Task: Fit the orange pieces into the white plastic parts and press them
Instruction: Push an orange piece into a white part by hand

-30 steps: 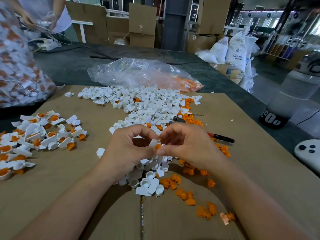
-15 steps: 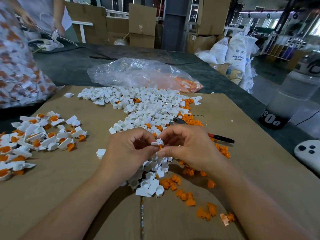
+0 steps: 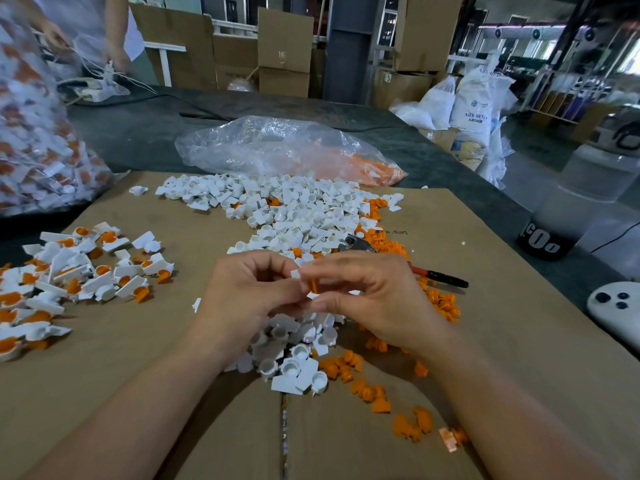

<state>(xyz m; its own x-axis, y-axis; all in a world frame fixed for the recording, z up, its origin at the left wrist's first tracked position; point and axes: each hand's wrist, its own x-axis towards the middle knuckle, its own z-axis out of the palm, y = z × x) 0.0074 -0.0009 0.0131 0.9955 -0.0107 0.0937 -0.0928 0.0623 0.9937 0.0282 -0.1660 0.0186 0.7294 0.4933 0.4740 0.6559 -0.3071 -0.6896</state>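
Both hands meet over the middle of the desk [image 3: 138, 129], above a brown cardboard sheet [image 3: 138, 341] that covers its near part. The left hand [image 3: 247, 299] grips a small white part [image 3: 295, 274], its fingers [image 3: 273, 263] curled round it. The right hand [image 3: 377, 299] pinches an orange piece [image 3: 313, 285] that sits against the white part, thumb below and fingertips above. How far the piece is seated in the part cannot be told.

Under the hands and on toward the far edge spreads a heap of white parts [image 3: 298, 206]. Loose orange pieces [image 3: 375, 393] trail beside it on the right and toward the near edge. Toward the left edge lies a pile of assembled parts [image 3: 79, 271], white with orange showing in them. Pliers [image 3: 438, 274] with a red and black handle lie just right of the right hand, the head beside the white heap.

Beyond the cardboard a clear bag [image 3: 277, 147] holds more orange pieces in its right end. At the far left corner stands a large bag [image 3: 31, 140] full of white and orange parts. At the right edge lie a white controller [image 3: 616, 306] and, farther back, a translucent bottle [image 3: 585, 188]. A second person [image 3: 93, 32] stands at the far left corner, handling white cords.
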